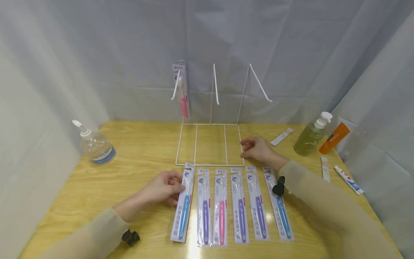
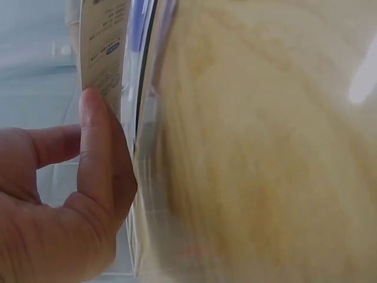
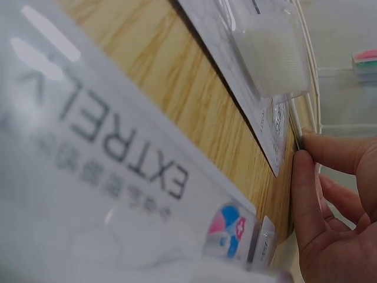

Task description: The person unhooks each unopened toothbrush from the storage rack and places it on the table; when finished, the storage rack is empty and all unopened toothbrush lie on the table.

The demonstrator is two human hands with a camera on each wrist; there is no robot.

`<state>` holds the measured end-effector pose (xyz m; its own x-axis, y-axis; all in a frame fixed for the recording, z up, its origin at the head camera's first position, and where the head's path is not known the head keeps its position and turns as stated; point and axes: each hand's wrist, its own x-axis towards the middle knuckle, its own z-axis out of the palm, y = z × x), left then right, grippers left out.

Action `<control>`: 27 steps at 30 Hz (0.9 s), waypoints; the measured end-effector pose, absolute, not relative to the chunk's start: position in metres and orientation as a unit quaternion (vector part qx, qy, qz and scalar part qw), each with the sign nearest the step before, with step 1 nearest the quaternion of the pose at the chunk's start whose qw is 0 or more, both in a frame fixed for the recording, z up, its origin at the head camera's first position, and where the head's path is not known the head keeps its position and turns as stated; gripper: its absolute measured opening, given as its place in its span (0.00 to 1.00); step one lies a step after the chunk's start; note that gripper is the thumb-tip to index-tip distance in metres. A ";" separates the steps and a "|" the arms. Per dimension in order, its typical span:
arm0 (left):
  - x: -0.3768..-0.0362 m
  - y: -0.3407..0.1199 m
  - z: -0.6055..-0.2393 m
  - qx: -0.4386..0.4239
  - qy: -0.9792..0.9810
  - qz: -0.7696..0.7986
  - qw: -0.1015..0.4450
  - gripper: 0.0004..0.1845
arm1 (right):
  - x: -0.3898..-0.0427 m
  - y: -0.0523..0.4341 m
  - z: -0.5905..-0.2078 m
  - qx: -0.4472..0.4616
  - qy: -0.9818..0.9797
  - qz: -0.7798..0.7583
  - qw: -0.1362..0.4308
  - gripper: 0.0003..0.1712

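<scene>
1. White wire rack [image 1: 195,144], three-hooked, standing on the yellow wood-grain tabletop [image 1: 139,144]; its base is the clock centre, twelve o'clock being the far side.
2. Left hand [image 1: 163,187], eight o'clock: thumb and fingers clamped on the left edge of a clear blister pack with white printed card [image 1: 183,208], at seven o'clock, containing one blue-handled toothbrush.
3. Right hand [image 1: 257,149], three o'clock: thumb and fingertip together, clamped on the rack's right base wire.
4. Remaining row, from six round to past five o'clock: matching packs, each enclosing one toothbrush, handles purple [image 1: 205,219], pink [image 1: 221,219], purple [image 1: 242,219], purple [image 1: 261,216] and blue [image 1: 283,217].
5. Hung pack [image 1: 182,91], eleven o'clock, on the left hook: one pink-handled toothbrush inside.
6. Clear plastic pump bottle [image 1: 97,145] with blue base band, nine o'clock; its fill level cannot be told.
7. Three o'clock: translucent green bottle [image 1: 307,138] with white pump, contents or tint indistinguishable; beside it, an orange tube [image 1: 334,138].
</scene>
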<state>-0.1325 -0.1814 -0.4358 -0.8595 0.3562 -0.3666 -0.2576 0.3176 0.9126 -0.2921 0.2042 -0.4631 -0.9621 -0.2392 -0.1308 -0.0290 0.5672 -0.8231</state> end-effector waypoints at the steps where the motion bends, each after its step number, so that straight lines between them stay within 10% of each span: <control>1: -0.132 -0.181 -0.437 0.030 0.764 0.586 0.268 0.18 | -0.292 0.204 -0.463 -0.077 0.878 -0.459 0.114 0.33; 15: -0.133 -0.194 -0.427 -0.016 0.852 0.480 0.209 0.25 | -0.292 0.202 -0.462 -0.080 0.880 -0.454 0.115 0.33; 27: -0.240 -0.190 -0.349 0.041 0.868 0.485 -0.100 0.21 | -0.291 0.202 -0.460 -0.083 0.881 -0.452 0.111 0.33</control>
